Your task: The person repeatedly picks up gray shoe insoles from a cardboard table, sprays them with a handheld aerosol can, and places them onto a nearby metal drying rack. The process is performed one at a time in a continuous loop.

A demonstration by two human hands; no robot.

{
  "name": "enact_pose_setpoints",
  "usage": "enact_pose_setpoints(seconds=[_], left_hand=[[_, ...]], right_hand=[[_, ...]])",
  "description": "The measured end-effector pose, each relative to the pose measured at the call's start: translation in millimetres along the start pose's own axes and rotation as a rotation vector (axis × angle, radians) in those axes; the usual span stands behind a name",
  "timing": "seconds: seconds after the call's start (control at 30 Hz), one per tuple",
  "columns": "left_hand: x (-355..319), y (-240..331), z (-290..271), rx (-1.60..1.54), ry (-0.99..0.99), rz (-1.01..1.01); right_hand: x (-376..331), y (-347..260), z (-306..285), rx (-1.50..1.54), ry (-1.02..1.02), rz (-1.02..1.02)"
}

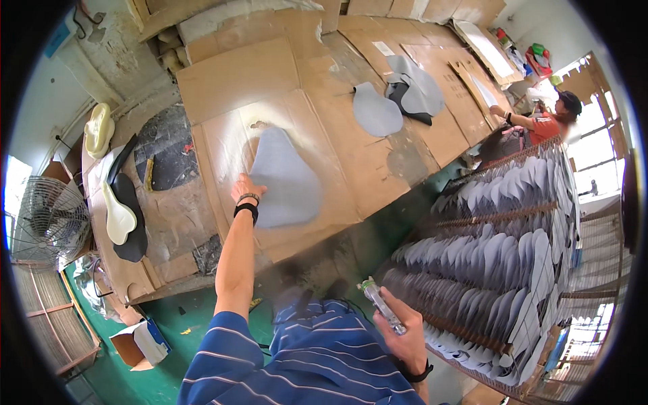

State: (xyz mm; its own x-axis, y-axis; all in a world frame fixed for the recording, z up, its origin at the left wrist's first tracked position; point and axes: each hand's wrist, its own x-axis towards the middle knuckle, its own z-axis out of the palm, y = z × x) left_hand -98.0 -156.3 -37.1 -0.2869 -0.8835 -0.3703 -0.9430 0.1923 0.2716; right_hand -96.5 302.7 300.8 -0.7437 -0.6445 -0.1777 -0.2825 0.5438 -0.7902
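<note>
A grey saddle-shaped sheet [285,179], broad toward me and narrow at its far end, lies on a cardboard-covered table. At its left edge my left hand [248,189] has its fingers closed on the sheet. Low on the right, apart from the table, my right hand [403,331] is wrapped around a silver tool that looks like a spray gun [383,307], with a greenish upper end. Pale residue marks the cardboard [226,131] around the sheet.
Cream moulded seat forms [120,216] and black pieces [127,192] lie left, near a fan [48,219]. More grey sheets [376,111] lie farther right. A rack of hanging grey pieces [472,260] stands close on my right. Beyond it is another person [540,125]. An opened box [140,345] is on the green floor.
</note>
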Motion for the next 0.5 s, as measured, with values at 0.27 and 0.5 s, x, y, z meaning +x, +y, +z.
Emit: enact_pose_setpoints(seconds=[0.27,0.5], left_hand=[[0.1,-6.3,-3.9,-0.023,-0.01,0.104],[-18.4,1.2,33.1,0.146,0.25,0.128]], right_hand=[[13.1,-3.4,8.7,0.016,-0.066,-0.023],[20.1,-4.4,17.5,-0.003,-0.128,-0.037]])
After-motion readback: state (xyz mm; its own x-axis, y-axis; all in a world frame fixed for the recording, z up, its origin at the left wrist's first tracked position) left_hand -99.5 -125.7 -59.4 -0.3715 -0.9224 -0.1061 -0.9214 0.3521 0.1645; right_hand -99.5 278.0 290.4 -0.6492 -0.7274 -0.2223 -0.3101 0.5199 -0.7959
